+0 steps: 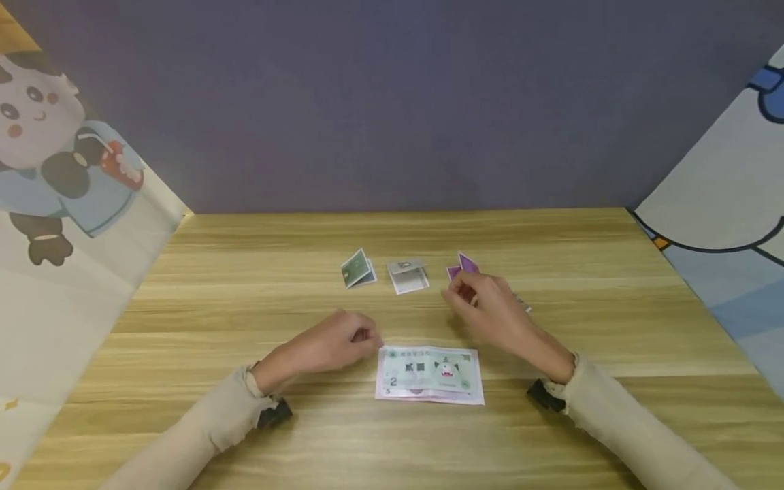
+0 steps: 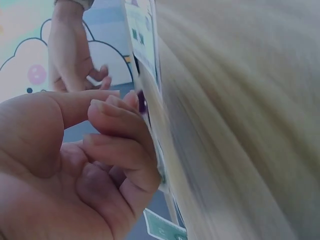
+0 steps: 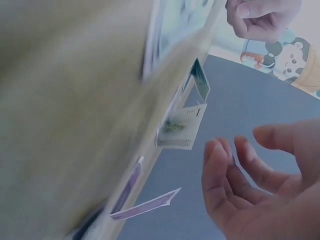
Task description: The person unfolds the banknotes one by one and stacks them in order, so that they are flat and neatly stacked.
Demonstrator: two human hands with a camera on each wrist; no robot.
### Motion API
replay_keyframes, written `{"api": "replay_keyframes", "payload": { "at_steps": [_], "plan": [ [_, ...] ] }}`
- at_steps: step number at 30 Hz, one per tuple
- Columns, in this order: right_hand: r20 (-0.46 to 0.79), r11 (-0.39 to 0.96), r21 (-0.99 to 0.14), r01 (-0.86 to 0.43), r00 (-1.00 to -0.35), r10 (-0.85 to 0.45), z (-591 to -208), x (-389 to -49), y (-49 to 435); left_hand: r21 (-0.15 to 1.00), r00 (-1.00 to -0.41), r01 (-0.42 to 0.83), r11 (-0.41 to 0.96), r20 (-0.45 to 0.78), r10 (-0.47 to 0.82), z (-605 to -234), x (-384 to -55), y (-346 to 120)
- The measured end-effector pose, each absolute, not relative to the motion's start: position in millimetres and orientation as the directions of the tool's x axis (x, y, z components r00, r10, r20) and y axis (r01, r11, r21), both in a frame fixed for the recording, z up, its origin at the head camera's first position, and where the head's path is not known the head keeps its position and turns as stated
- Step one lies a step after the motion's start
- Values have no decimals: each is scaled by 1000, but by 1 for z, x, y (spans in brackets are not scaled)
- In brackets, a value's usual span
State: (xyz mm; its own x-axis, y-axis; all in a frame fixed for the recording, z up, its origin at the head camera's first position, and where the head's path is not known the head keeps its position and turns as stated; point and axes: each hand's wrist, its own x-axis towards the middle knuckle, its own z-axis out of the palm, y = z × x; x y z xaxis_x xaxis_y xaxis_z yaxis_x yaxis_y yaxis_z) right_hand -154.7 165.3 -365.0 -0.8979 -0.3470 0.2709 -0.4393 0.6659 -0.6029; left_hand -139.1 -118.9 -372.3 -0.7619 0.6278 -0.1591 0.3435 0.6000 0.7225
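I am hovering the left hand [image 1: 333, 344] just beside the upper left corner of a green note [image 1: 429, 371] marked 2, its fingers curling loosely round nothing; I cannot tell whether a fingertip is touching the paper. That note is lying flat on top of a larger pale pink note [image 1: 441, 397] marked 5, on the wooden table [image 1: 214, 286] between the forearms. I am holding the right hand [image 1: 490, 306] near a folded purple note [image 1: 468, 263], which is lying half-raised; in the right wrist view the thumb and fingertips are standing apart, gripping nothing. To its left, a folded grey note [image 1: 408, 278] and a folded dark green note [image 1: 355, 269] are resting in a row. Another note [image 1: 523, 304] is showing only partly behind the right hand.
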Motion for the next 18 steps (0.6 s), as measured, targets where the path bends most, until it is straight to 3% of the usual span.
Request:
{"api": "replay_keyframes", "payload": {
  "at_steps": [6,18],
  "plan": [
    [342,690,-562,-456,-888,-309,-358,-191,150,714,-790,374,592,-90,607,-373,-154,-122],
    [136,710,-550,-439,-886,-442,-367,-251,119,656,-833,435,617,33,552,-373,-171,-119]
  ]
}}
